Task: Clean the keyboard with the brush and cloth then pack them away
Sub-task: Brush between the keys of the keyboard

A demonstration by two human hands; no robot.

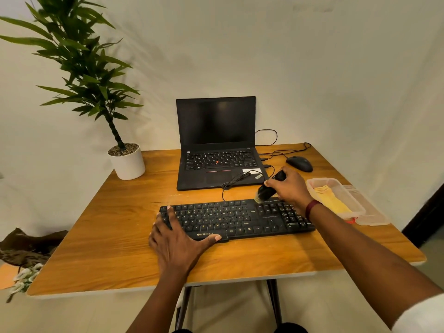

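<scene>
A black keyboard (240, 218) lies across the middle of the wooden table (108, 236). My left hand (177, 239) rests flat on the keyboard's left end, fingers spread, thumb along the front edge. My right hand (289, 187) grips a black brush (266, 189) by its handle. The pale bristles touch the keyboard's top edge near the right-hand key block. A yellow cloth (332, 200) lies inside a clear plastic box (336, 182) at the right of the keyboard.
An open black laptop (216, 143) stands behind the keyboard, with cables trailing to its right. A black mouse (299, 163) sits at the back right. A potted plant (127, 162) occupies the back left corner. The box's clear lid (374, 212) lies beside it.
</scene>
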